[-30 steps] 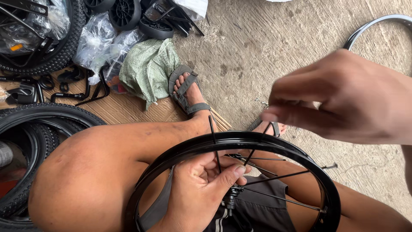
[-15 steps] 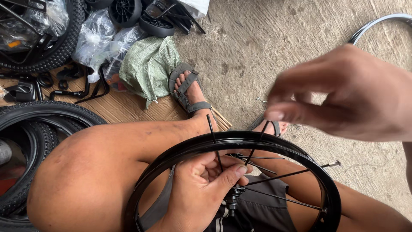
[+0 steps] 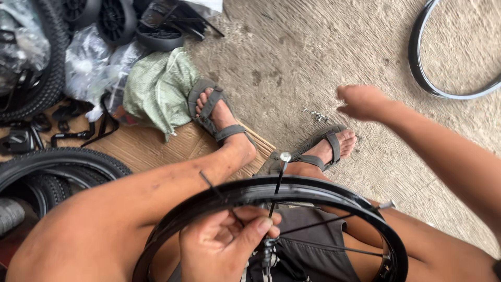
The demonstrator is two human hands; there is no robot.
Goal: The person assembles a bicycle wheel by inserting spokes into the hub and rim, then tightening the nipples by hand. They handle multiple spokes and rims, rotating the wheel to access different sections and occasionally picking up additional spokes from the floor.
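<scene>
One black wheel rim (image 3: 334, 194), resting across the seated person's lap, with one hub (image 3: 267, 250) at its centre. Four thin spokes (image 3: 313, 223) visible at least, running from hub to rim; one spoke end (image 3: 285, 156) sticks up past the top of the rim, one more pokes out at the rim's right side.

One left hand (image 3: 222, 245), closed, thumb and fingers pinching a spoke just beside the hub, inside the rim.

One right hand (image 3: 361, 102), stretched out over the concrete floor (image 3: 313, 57), fingers curled loosely; whether it holds anything cannot be told. It hovers just beside a small cluster of silver nipples (image 3: 315, 115) lying on the floor, count uncertain.

Two feet, each in one grey strapped sandal: left sandal (image 3: 211, 112) on a sheet of brown cardboard (image 3: 151, 146), right sandal (image 3: 326, 143) on the concrete near the nipples.

One green cloth bag (image 3: 159, 89), touching the left sandal. One silver-edged rim (image 3: 425, 68), partly in view, upper right, well apart. Two knobbly tyres (image 3: 57, 162) at least, left edge. Several clear plastic bags (image 3: 88, 68), upper left.
</scene>
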